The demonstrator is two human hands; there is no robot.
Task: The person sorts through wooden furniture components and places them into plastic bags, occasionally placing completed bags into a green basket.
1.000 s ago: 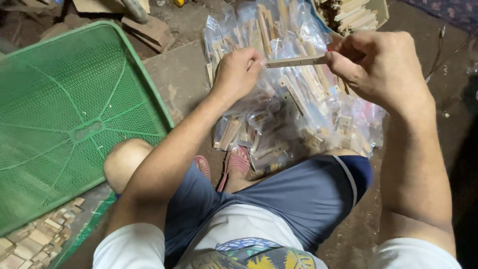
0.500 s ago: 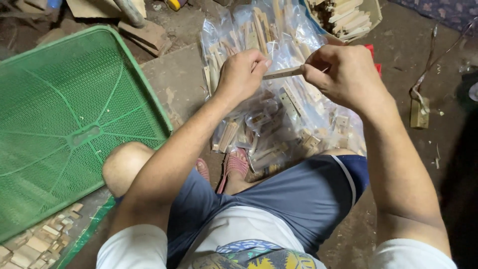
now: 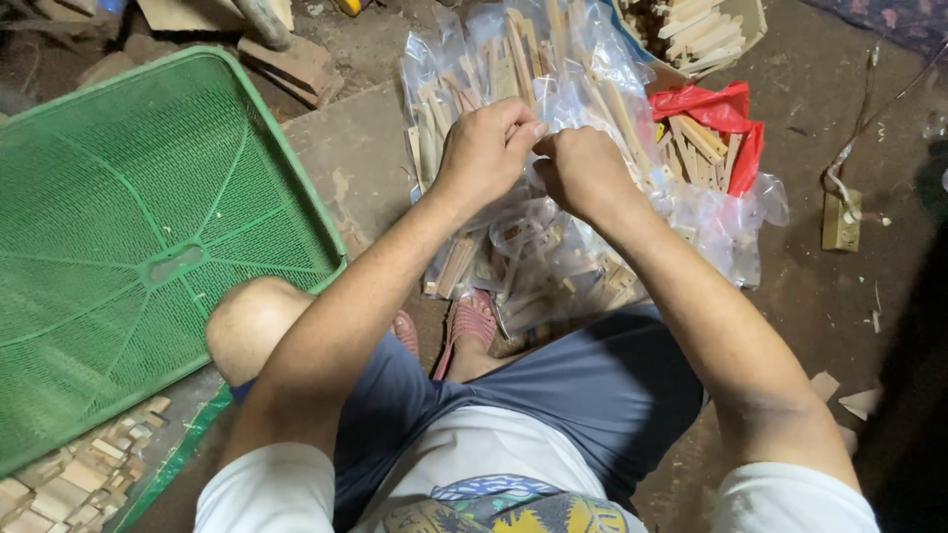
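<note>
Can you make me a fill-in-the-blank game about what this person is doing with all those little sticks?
1. The big mesh tray beside the person's knee is coloured ____.
2. Both hands, the left hand and the right hand, meet over a pile of clear ____ bags full of wooden pieces.
3. The red bag near the pile holds small ____ sticks.
4. The person's shorts are coloured ____.

Missing words: green; plastic; wooden; blue

Heap of clear plastic bags (image 3: 553, 247) of wood sticks, red plastic bag (image 3: 726, 109) at its right edge
</note>
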